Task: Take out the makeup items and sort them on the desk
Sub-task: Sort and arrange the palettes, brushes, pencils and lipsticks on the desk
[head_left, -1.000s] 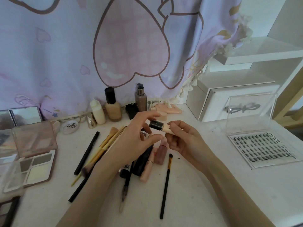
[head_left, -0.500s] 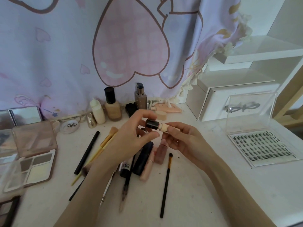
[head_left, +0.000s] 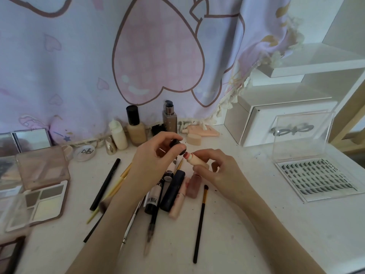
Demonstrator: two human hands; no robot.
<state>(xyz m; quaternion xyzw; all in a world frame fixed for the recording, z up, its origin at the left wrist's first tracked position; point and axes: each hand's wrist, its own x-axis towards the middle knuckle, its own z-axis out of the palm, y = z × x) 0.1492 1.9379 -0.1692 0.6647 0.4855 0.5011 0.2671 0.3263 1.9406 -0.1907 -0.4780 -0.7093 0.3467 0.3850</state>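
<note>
My left hand (head_left: 152, 163) pinches a small black cap (head_left: 177, 146) above the middle of the desk. Just right of it, my right hand (head_left: 219, 171) grips a beige lipstick tube (head_left: 194, 159) with its reddish tip bare and pointing at the cap. A small gap separates cap and tube. Under the hands lies a cluster of tubes: a black "PINK" tube (head_left: 153, 200), a dark blue tube (head_left: 172, 191), a pale pink tube (head_left: 178, 200) and a rosy gloss (head_left: 194, 185). Brushes and pencils (head_left: 200, 224) lie around them.
Open eyeshadow palettes (head_left: 39, 196) sit at the left edge. Foundation bottles (head_left: 136, 129) and a sponge (head_left: 194, 139) stand along the curtain at the back. A clear lash case (head_left: 316, 178) lies open at the right, before a white drawer box (head_left: 276, 121).
The cap was on the lipstick tube before; my left hand has pulled it off to the left, baring the reddish tip. Both hands have stayed in about the same spot.
</note>
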